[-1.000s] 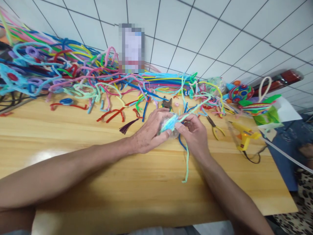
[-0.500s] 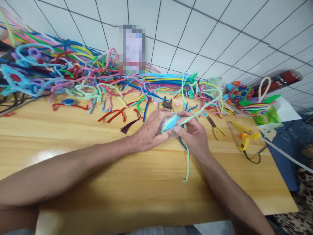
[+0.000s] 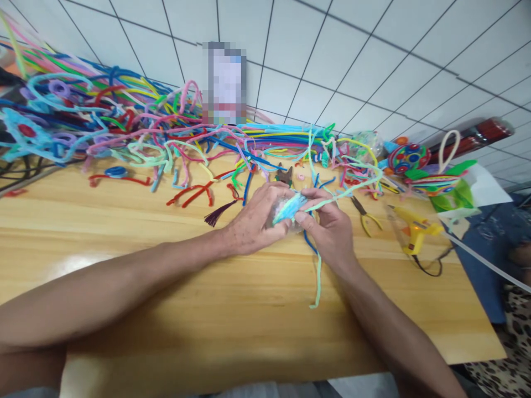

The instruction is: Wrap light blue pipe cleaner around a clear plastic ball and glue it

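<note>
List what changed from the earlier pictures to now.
The pale green pipe cleaner has swung right and lower. The left hand stays around the clear rounded piece, the right hand at its edge; the yellow glue gun and yellow-handled pliers stay put.

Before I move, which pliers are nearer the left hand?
The broad-headed pliers, lying just past the left hand and partly hidden by it. The yellow-handled pliers lie farther off, to the right of the right hand.

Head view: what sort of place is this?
Probably a craft workspace: a heap of colourful, fuzzy-looking stems on a wooden table, plus a yellow glue gun and yellow-handled pliers.
</note>
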Action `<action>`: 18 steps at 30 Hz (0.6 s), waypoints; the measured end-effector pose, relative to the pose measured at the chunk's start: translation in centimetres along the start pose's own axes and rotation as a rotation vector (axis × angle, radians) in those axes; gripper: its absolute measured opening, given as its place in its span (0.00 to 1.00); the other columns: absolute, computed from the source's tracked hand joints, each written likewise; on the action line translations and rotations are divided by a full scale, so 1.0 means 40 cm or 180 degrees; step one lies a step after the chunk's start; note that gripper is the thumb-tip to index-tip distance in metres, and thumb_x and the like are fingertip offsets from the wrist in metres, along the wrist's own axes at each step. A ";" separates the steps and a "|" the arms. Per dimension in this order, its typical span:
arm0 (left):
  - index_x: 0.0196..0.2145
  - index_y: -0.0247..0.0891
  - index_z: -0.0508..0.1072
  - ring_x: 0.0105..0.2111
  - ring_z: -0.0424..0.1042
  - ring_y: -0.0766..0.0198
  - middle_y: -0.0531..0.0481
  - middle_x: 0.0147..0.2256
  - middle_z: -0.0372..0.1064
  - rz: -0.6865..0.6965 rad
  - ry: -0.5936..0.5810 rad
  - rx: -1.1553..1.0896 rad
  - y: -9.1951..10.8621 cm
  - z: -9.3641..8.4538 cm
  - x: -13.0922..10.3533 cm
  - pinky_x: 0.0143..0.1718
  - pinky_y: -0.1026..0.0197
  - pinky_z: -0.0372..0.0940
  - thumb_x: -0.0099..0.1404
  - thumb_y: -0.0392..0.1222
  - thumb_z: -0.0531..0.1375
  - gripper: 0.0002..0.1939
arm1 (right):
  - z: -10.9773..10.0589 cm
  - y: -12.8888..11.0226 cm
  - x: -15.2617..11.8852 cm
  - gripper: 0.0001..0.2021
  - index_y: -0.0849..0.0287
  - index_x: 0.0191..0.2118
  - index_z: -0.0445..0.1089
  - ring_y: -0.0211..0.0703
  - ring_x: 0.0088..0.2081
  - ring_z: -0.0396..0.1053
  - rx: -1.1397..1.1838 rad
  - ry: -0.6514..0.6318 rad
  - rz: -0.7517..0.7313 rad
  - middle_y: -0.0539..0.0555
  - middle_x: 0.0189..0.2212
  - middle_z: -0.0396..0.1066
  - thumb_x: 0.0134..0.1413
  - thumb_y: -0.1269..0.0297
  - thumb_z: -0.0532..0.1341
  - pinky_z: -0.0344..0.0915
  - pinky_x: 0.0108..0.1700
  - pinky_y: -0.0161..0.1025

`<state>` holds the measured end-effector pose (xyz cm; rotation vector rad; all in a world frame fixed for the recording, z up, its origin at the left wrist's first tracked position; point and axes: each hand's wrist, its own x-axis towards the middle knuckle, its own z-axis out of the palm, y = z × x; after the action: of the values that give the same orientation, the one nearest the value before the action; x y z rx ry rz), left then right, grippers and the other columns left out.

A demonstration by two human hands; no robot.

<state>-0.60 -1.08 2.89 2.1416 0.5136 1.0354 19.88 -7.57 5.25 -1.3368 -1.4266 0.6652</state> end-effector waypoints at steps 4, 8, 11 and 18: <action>0.63 0.43 0.65 0.66 0.69 0.44 0.36 0.62 0.68 0.0014 0.0128 0.0017 -0.008 0.005 0.001 0.67 0.36 0.68 0.71 0.44 0.63 0.25 | 0.005 -0.002 0.000 0.06 0.48 0.36 0.81 0.53 0.59 0.74 0.0060 0.0036 -0.0083 0.55 0.52 0.78 0.58 0.56 0.75 0.68 0.66 0.56; 0.62 0.44 0.65 0.66 0.69 0.45 0.36 0.62 0.68 -0.0025 0.0156 0.0048 -0.013 0.014 0.003 0.67 0.37 0.68 0.71 0.45 0.63 0.25 | 0.004 -0.001 0.000 0.06 0.48 0.37 0.81 0.54 0.60 0.74 0.0053 0.0013 -0.0040 0.55 0.53 0.78 0.58 0.55 0.75 0.68 0.66 0.58; 0.61 0.44 0.65 0.65 0.70 0.47 0.37 0.61 0.69 0.0008 0.0229 0.0076 -0.014 0.019 0.005 0.67 0.39 0.69 0.71 0.46 0.63 0.23 | 0.000 0.001 0.001 0.07 0.48 0.37 0.80 0.54 0.60 0.74 0.0025 0.0000 -0.0006 0.55 0.54 0.77 0.58 0.55 0.75 0.68 0.67 0.58; 0.61 0.44 0.65 0.63 0.72 0.48 0.38 0.59 0.70 0.0140 0.0317 0.0213 -0.013 0.022 0.007 0.65 0.39 0.70 0.69 0.41 0.62 0.23 | -0.001 0.006 0.000 0.07 0.48 0.39 0.79 0.52 0.59 0.74 0.0222 -0.0016 0.0309 0.54 0.55 0.78 0.61 0.53 0.73 0.69 0.66 0.55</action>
<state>0.26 -0.91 2.26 2.1764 0.5577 1.1692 20.01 -7.52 5.06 -1.3570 -1.3369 0.7757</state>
